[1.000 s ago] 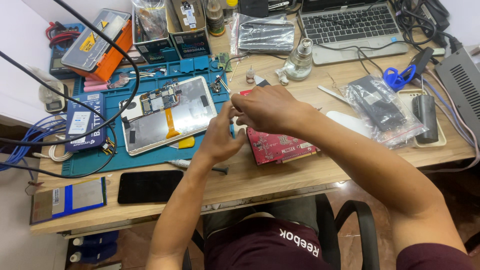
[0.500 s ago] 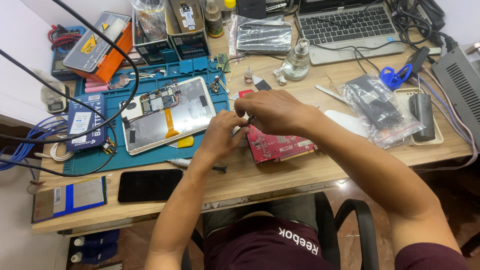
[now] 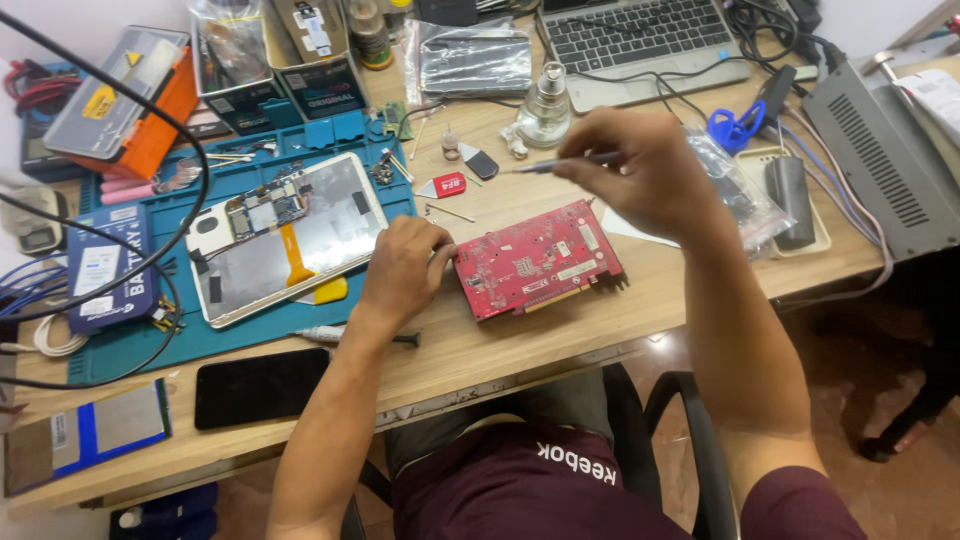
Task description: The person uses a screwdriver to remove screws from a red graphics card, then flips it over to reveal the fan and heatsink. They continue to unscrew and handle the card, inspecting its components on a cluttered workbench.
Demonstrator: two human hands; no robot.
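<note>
At the far left an orange case (image 3: 120, 95) sits at the back of the desk, out of the working area, with cables (image 3: 60, 290) looping over the blue mat (image 3: 250, 340). The mat holds what is opened up: a tablet (image 3: 285, 235) lies face down with its back off, boards exposed, so small parts stay on the soft surface rather than the bare wood. A black phone (image 3: 260, 385) lies at the near edge of the desk (image 3: 520, 350), just off the mat.

The left hand (image 3: 405, 270) rests on the desk with its fingers curled and pressed against the left edge of the red board (image 3: 538, 260) — most likely to keep the board from sliding. The board lies flat, component side up, right in front of the person, between the two hands.

The right hand (image 3: 645, 170) is raised above and behind the board, apart from it, pinching thin tweezers (image 3: 560, 163) between thumb and fingers; the tip points left — whether it carries anything is too small to tell. Behind it stand a glass bottle (image 3: 545, 105) and a laptop (image 3: 640, 40), within reach but clear of the board. A grey metal box (image 3: 885, 165) sits at the far right.
</note>
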